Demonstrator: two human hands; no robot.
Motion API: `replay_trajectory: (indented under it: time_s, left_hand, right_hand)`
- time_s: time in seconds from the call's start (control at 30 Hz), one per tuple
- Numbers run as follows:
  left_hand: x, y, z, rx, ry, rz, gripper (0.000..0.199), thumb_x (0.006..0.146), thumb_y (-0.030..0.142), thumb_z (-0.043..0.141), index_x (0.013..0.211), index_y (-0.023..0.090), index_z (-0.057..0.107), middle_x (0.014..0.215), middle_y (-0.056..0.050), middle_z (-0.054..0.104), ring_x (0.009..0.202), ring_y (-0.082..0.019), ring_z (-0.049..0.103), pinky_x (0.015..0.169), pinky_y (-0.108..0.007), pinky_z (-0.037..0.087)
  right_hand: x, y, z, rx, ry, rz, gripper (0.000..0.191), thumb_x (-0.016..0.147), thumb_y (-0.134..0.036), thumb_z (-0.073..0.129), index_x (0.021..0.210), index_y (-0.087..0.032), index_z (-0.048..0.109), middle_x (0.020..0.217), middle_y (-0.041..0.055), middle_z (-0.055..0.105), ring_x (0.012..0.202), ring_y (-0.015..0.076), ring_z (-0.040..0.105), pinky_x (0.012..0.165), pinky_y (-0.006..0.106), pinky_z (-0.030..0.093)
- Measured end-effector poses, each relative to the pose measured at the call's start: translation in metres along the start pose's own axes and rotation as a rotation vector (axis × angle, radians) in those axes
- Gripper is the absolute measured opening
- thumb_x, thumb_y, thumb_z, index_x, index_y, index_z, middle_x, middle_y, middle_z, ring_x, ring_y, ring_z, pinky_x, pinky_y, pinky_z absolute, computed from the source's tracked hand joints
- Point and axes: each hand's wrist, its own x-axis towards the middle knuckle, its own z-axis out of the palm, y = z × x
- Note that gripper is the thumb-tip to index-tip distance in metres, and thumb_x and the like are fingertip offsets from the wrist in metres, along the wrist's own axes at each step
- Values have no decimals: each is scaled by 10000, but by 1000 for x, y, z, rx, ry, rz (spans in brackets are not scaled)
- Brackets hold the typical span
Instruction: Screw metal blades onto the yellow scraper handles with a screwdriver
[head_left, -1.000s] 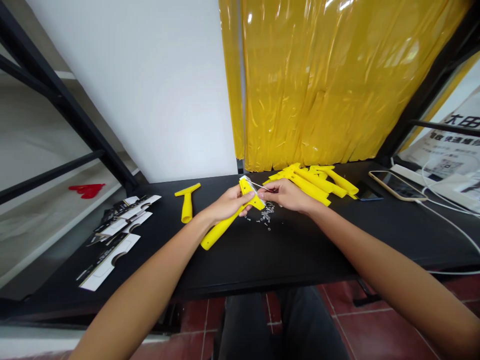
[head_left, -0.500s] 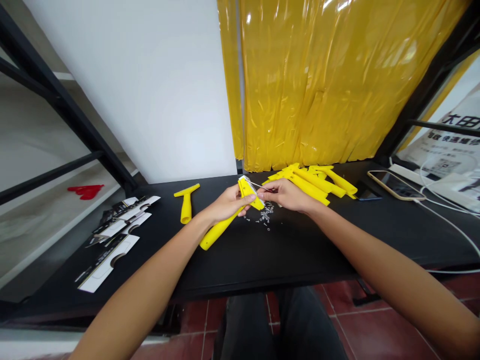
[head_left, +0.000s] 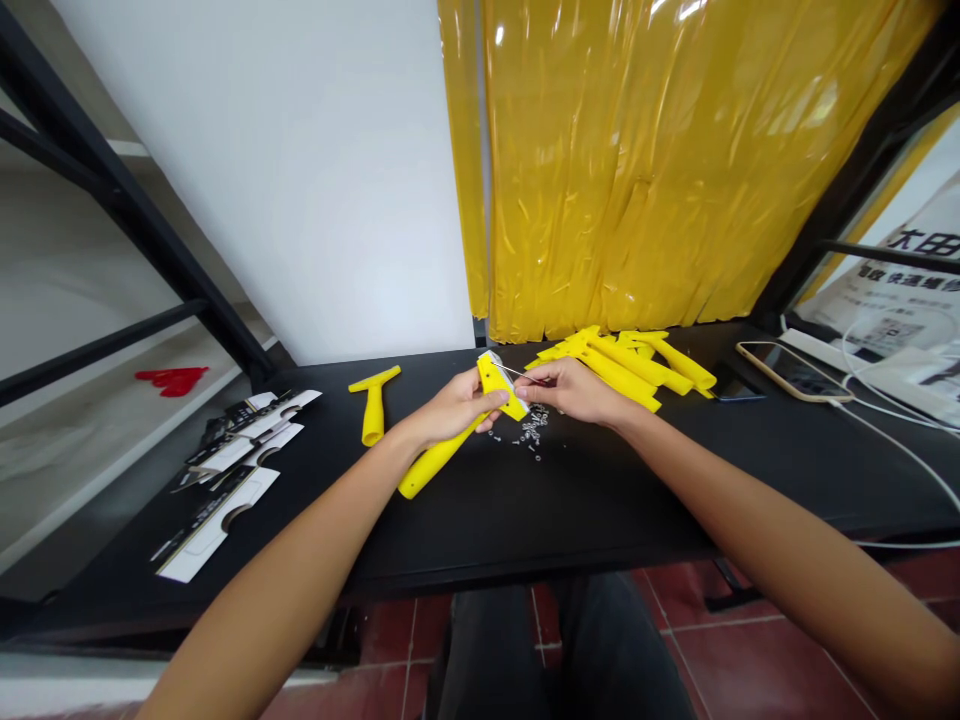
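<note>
My left hand (head_left: 463, 405) is closed around a yellow plastic scraper (head_left: 442, 458), just below its wide head. The head is tilted up, with a pale metal-looking strip along its far edge. In my right hand (head_left: 574, 388) is a slim screwdriver (head_left: 517, 373); its thin metal shaft reaches over the scraper head, and the fingers mostly hide its handle. Whether the tip touches a screw is too small to tell. Small screws and nuts (head_left: 534, 428) lie scattered on the black table (head_left: 570, 510) just below my hands.
A single yellow handle (head_left: 373, 410) rests left of my hands, and a pile of them (head_left: 622, 365) lies to the right. Black-and-white cards (head_left: 217, 525) sit far left. A phone (head_left: 791, 370) with white cables lies right. Behind hangs yellow plastic sheeting (head_left: 637, 180).
The scraper head has turned very slightly in my left hand, and the view has shifted a little. Both hands keep their grip and stay in nearly the same place.
</note>
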Motion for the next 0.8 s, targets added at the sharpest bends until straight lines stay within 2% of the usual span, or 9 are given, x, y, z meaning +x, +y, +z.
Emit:
replay_trajectory:
  time_s: [0.23, 0.4, 0.53, 0.7, 0.8]
  left_hand:
    - [-1, 3, 0, -15, 42, 0, 309, 850, 335, 729, 1009, 175, 517, 729, 5, 553, 563, -104, 502, 517, -255, 389]
    - [-2, 4, 2, -34, 23, -36, 250, 882, 330, 688, 972, 187, 504, 701, 13, 529, 540, -102, 484, 515, -264, 374]
    - [-3, 5, 3, -40, 0, -29, 240, 895, 319, 671, 968, 193, 481, 717, 14, 523, 560, -105, 487, 530, -268, 370]
    - [-5, 7, 2, -9, -42, -15, 247, 903, 321, 666, 1000, 196, 476, 743, 10, 534, 574, -110, 502, 545, -272, 374]
    - [-5, 8, 2, -10, -47, -18, 252, 897, 319, 674, 1001, 193, 482, 753, 2, 543, 583, -113, 503, 543, -272, 376]
  right_hand:
    - [2, -5, 3, 49, 85, 0, 305, 836, -456, 699, 1006, -208, 754, 1002, 50, 740, 904, 203, 636, 835, 345, 469]
    - [3, -4, 4, -19, 83, -16, 303, 866, -470, 663, 932, -187, 749, 908, 46, 724, 858, 202, 619, 804, 339, 461]
    - [1, -6, 2, -47, 58, -8, 274, 876, -442, 653, 916, -182, 731, 907, 44, 713, 838, 189, 606, 794, 331, 445]
    - [-1, -9, -1, -7, -11, 13, 285, 864, -463, 662, 864, -182, 707, 787, 16, 653, 712, 155, 537, 688, 307, 403]
    - [-2, -11, -1, 19, -3, 26, 288, 847, -465, 680, 853, -179, 714, 766, 9, 643, 697, 148, 525, 677, 304, 395]
